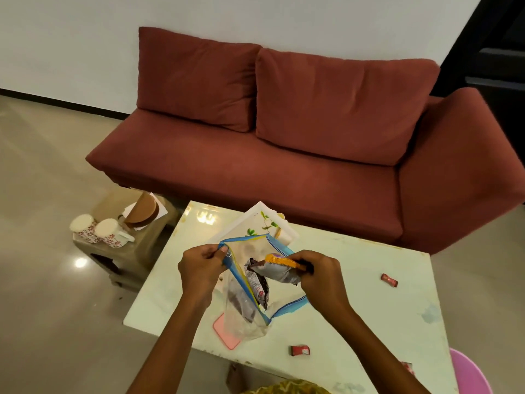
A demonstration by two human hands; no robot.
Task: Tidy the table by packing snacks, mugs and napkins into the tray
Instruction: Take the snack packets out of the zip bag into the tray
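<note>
Left hand (200,265) pinched shut on the blue zip rim of a clear zip-lock bag (250,291), holding the mouth open; right hand (318,275) clamped on a silver snack packet with an orange end (279,270), packet sitting at the bag's mouth, partly over the opening. Another dark snack packet (257,288) already inside the bag, more dark contents lower down through the plastic. Bag held just above the pale table (355,308). At 12 o'clock from the hands, touching the bag's far edge in view: white tray with leaf print (262,223), lying flat. Pink flat object (224,332) under the bag at 6 o'clock, can't tell what it is. Loose red wrapped candies on the table: one at 3 o'clock (389,280), one at 5 o'clock near the front edge (299,350). Off the table at 10 o'clock, low stool (136,251) carrying two white floral mugs (96,228) side by side, a brown round item behind them. Maroon sofa (284,143) beyond the table at 12 o'clock
</note>
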